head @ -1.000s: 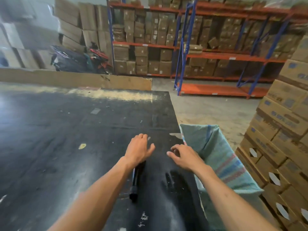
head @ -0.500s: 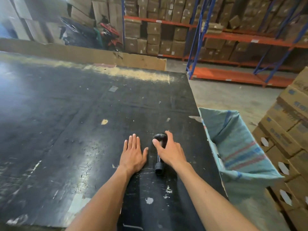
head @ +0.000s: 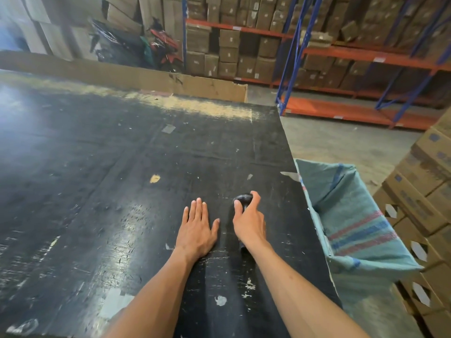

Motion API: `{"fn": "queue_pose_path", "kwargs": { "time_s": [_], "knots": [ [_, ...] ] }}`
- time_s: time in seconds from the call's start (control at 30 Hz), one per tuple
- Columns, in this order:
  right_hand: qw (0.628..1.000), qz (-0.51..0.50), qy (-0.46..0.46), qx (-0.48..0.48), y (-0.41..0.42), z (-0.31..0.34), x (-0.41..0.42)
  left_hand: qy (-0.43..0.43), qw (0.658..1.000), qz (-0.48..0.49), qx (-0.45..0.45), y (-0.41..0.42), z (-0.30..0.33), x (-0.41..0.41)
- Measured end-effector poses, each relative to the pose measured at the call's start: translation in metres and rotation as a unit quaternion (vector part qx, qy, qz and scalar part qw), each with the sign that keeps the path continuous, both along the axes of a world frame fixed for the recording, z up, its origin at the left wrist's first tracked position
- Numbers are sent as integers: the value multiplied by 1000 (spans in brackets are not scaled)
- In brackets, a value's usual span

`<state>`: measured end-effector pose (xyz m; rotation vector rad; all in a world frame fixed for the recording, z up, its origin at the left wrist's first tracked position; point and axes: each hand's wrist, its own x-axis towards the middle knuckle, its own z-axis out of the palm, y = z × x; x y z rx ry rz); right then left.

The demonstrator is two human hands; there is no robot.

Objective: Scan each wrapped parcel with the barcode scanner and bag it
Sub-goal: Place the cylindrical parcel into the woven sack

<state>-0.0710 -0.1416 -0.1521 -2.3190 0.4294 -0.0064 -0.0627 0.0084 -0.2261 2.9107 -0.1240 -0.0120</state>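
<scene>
While the right hand (head: 249, 223) curls its thumb and fingers over the rounded black head of the barcode scanner (head: 243, 200), the left hand (head: 196, 229) lies flat just beside it, fingers straight and close together, palm pressed on the black table (head: 122, 191). The scanner lies on the tabletop under the right hand, its head poking out past the fingertips and the tip of its handle showing below the wrist; how firmly it is gripped I cannot tell. Between the two hands only a narrow strip of scuffed tabletop shows. Beyond the left fingertips a small pale chip (head: 154, 178) marks the surface, and farther off a grey scrap of tape (head: 168, 128) sticks to it. To the right of the right hand, hanging open against the table's edge, is a green woven sack (head: 353, 228) with red and blue stripes. Past the sack, stacked cardboard cartons (head: 424, 198) rise in a wall. Along the table's far edge stands a long strip of cardboard (head: 146, 76). Farther out across the concrete floor, blue and orange shelving (head: 341, 54) holds rows of brown boxes, and to its left a red motorbike (head: 163, 47) is parked among more boxes. No wrapped parcel shows on the table from where I stand.
</scene>
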Motion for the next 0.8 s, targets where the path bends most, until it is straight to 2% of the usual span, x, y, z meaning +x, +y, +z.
{"fn": "queue_pose_path", "kwargs": {
  "time_s": [0.4,0.8],
  "knots": [
    [997,-58,-14,-44,-117,15,68,-2,1000,6,6,-3,6,-3],
    [995,-87,-17,-48,-138,7,93,0,1000,4,12,-1,5,-1]
  ]
}}
